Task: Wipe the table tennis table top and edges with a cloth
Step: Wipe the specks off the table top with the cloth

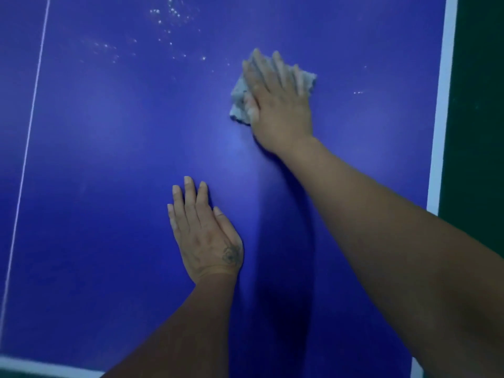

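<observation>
1. Right hand (278, 99), fingers flat, presses cloth (240, 100) onto blue table (109, 159) to wipe nearby droplets (169, 31).
2. Left hand (203, 230), flat and empty, likely braces the reach.

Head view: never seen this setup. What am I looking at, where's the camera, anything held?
No machine here: a person works bare-handed, filmed by one camera worn on the head, looking forward and down. The blue surface is a table tennis table, with a white border along its right edge. The right hand presses a grey cloth flat on the top with straight fingers; nothing is gripped. The left hand rests flat on the table, empty. White specks lie beyond the cloth.
</observation>
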